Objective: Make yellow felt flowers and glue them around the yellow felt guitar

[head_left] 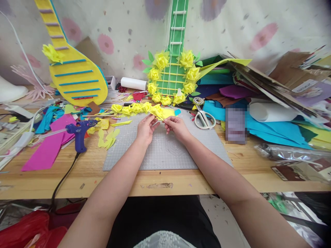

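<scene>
Over the grey cutting mat [165,155], my left hand [146,129] and my right hand [178,126] face each other with fingertips pinched. Between them is a small piece of yellow paper [157,112], partly hidden by the fingers. Just behind it lies a row of finished yellow paper flowers [131,109]. A flat yellow sheet [169,112] rests beyond my right fingertips. Loose yellow petals [110,138] lie at the mat's left edge. White-handled scissors [204,120] sit right of my right hand.
A blue glue gun [79,134] stands at left, its cord hanging off the table. Behind are a yellow guitar-shaped cutout [77,75] and a green one [177,38] ringed with yellow flowers. Magenta paper [46,153] lies left; blue sheets [276,129] and cardboard [287,72] pile up right.
</scene>
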`<state>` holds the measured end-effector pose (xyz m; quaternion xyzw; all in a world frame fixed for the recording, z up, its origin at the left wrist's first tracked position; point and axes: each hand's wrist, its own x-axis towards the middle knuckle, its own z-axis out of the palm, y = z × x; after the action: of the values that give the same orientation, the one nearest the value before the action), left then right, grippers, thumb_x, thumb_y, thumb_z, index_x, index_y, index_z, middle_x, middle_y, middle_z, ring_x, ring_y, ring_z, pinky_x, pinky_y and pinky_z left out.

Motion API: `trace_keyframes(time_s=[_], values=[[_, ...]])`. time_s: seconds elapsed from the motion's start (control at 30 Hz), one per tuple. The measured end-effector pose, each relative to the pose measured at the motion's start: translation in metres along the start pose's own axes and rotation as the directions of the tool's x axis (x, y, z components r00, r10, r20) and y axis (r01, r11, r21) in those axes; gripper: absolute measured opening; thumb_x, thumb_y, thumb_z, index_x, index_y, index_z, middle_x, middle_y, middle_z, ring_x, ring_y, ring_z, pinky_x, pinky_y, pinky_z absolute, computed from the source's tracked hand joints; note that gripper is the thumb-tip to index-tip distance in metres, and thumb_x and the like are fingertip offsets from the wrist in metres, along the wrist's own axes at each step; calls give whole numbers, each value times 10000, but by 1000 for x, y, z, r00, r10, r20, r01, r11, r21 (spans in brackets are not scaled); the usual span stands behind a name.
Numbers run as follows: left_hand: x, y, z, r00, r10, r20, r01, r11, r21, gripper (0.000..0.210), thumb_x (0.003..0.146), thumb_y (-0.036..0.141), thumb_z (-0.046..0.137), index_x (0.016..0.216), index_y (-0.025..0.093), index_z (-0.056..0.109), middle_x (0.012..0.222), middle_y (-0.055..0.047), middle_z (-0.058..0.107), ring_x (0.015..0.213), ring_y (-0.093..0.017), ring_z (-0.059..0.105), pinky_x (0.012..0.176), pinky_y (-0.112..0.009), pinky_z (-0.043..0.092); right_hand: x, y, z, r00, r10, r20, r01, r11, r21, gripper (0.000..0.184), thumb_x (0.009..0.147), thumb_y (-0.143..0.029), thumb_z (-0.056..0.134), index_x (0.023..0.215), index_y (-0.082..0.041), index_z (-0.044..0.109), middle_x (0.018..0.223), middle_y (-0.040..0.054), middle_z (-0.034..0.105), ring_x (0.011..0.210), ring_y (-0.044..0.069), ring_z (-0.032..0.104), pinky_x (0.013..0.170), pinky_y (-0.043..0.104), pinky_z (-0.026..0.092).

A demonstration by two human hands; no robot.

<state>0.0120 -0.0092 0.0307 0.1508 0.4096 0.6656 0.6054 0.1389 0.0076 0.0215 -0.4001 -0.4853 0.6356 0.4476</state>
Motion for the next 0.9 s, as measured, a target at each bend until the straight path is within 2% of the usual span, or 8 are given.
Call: trace_keyframes(time_s=[0.2, 0.3, 0.43, 0.6, 0.9], values=[[2, -2, 0, 999, -43, -21, 42, 999, -26, 35, 681, 125, 623, 695, 154, 611, 693, 15, 610, 601, -57, 539, 742, -259, 488, 0, 1, -1, 999, 22, 43, -21, 1000, -18, 249, 616, -377, 683, 611, -154, 572, 447, -52, 493, 355, 46, 409, 339, 192, 402], [2, -1, 0, 1000, 12, -28, -12, 1000, 5, 47, 653, 135, 643, 669, 144, 600, 650, 21, 577, 599, -62, 526, 706, -253, 484, 0, 3, 0, 996, 37, 82, -34, 998, -43, 281, 629, -415, 677, 615, -151, 580, 441, -51, 486, 356, 49, 412, 343, 195, 404], [2, -1, 1, 994, 88, -62, -85, 996, 39, 80, 622, 146, 654, 672, 135, 592, 637, 25, 561, 599, -63, 513, 669, -238, 476, 0, 6, 2, 989, 48, 137, -43, 998, -41, 345, 621, -476, 679, 666, -147, 587, 506, -32, 550, 404, 55, 466, 414, 208, 456], [2, -2, 2, 993, 107, -55, -104, 993, 52, 89, 619, 158, 653, 666, 135, 581, 619, 29, 547, 590, -61, 507, 684, -245, 480, 1, 8, 5, 995, 6, 100, -6, 1000, 0, 380, 546, -445, 746, 678, -176, 513, 552, -54, 577, 429, 57, 499, 470, 220, 483], [-1, 0, 1, 998, 63, -5, -63, 996, 57, 108, 644, 181, 671, 712, 137, 600, 680, 10, 575, 626, -71, 540, 728, -263, 496, 2, 8, 2, 996, -43, 75, 50, 994, -97, 391, 583, -514, 701, 633, -178, 507, 518, -45, 553, 399, 59, 475, 436, 221, 456]])
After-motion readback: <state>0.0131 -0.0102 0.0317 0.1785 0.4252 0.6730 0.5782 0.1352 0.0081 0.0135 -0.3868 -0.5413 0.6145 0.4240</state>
